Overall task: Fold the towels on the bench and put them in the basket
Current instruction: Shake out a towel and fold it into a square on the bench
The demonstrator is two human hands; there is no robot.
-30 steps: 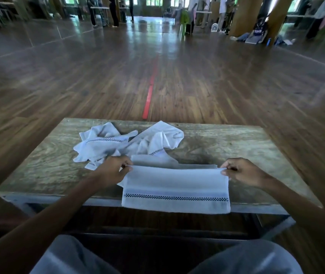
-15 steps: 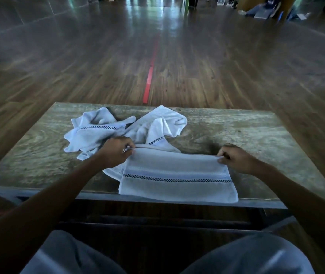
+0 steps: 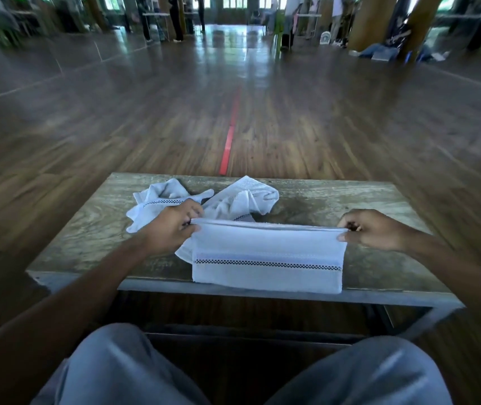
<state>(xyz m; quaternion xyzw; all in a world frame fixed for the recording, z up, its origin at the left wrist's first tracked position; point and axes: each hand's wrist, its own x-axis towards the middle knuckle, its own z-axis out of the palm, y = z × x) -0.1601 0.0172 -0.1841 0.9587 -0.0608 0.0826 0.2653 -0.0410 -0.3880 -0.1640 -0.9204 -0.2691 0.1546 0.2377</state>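
The step in hand is the folding of one towel (image 3: 265, 258), with nothing packed so far as these views show. The left hand (image 3: 172, 226) pinches the towel's upper left corner and the right hand (image 3: 373, 229) pinches the upper right, thumb and fingers closed on the cloth, so the top edge runs taut between them. The rest of the towel lies flat at the near edge of the table (image 3: 350, 197), its checked band running straight across. The top edge looks doubled, so a first fold seems to be made.

I judge that the next move calls for both hands to carry that edge together and lay it square on the lower edge. Uneven hands would skew the band and leave corners showing. A further fold across the length probably comes after that.

Two more towels wait behind it: a crumpled towel (image 3: 157, 200) at the far left and a second crumpled towel (image 3: 242, 197) touching it at the middle — both unfolded.

As for containers, no basket can be made out. A dark shape sits under the table between the knees, but I cannot tell what it is or whether anything lies in it.
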